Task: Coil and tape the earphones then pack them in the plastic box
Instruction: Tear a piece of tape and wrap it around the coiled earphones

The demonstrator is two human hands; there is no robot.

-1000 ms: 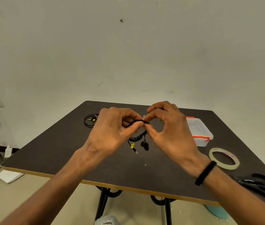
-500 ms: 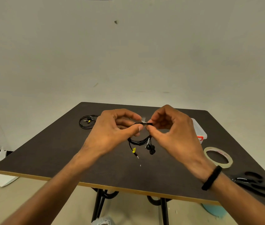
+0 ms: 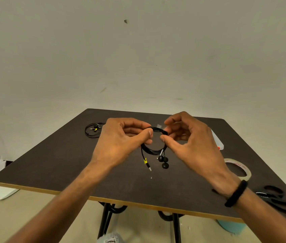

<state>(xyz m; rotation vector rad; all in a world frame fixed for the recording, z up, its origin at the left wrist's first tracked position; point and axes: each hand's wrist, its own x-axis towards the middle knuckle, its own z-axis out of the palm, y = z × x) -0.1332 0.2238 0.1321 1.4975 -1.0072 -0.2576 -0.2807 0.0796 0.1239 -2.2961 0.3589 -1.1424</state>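
A coiled pair of black earphones (image 3: 153, 150) hangs above the middle of the dark table (image 3: 54, 162), with its earbuds and yellow-marked plug dangling below. My left hand (image 3: 121, 142) grips the top of the coil on its left side. My right hand (image 3: 189, 142) pinches the top of the coil on its right, thumb below and fingertips behind. A small piece of clear tape (image 3: 159, 126) sticks up from the coil between the hands. The clear plastic box (image 3: 218, 143) with red clips sits behind my right hand, mostly hidden.
A second coil of black earphones (image 3: 93, 130) lies at the table's far left. A roll of tape (image 3: 238, 168) lies flat at the right, and black scissors (image 3: 277, 199) rest near the right front corner. The wall stands close behind the table.
Both hands have stayed at the coil. My right hand's fingers have shifted along its top and spread a little, and the tape piece now shows between the hands.
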